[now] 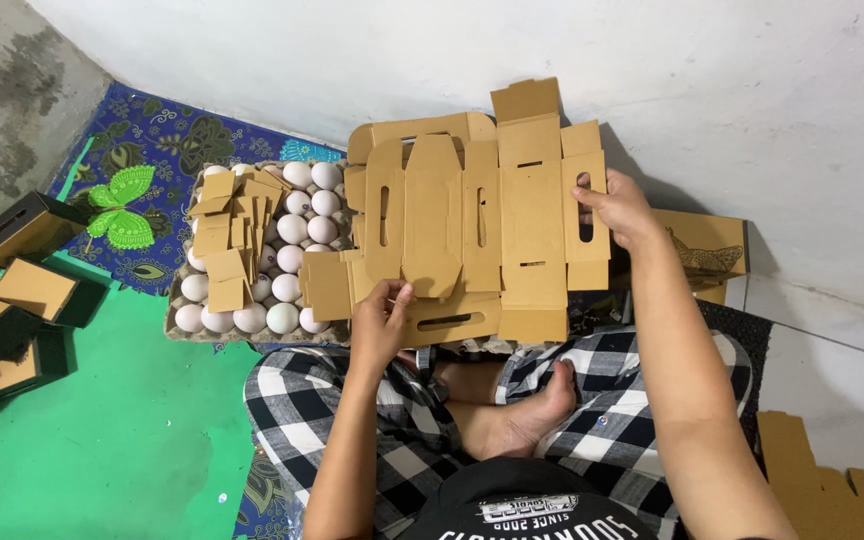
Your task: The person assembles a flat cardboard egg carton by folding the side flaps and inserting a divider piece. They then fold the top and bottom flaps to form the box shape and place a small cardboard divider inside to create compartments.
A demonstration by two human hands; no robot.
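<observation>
A flat, die-cut brown cardboard blank with slots and flaps is held spread out above my crossed legs. My left hand grips its lower left edge, thumb on top. Its right edge, by a long slot, is pinched by my right hand. A second cardboard blank shows just underneath the first. To the left sits an egg tray filled with white eggs, and several small cardboard divider pieces are piled on the eggs.
Several folded black-and-brown boxes lie at the far left on a green mat. A printed brown box stands behind my right arm. Stacked cardboard is at the lower right. A white wall runs close behind.
</observation>
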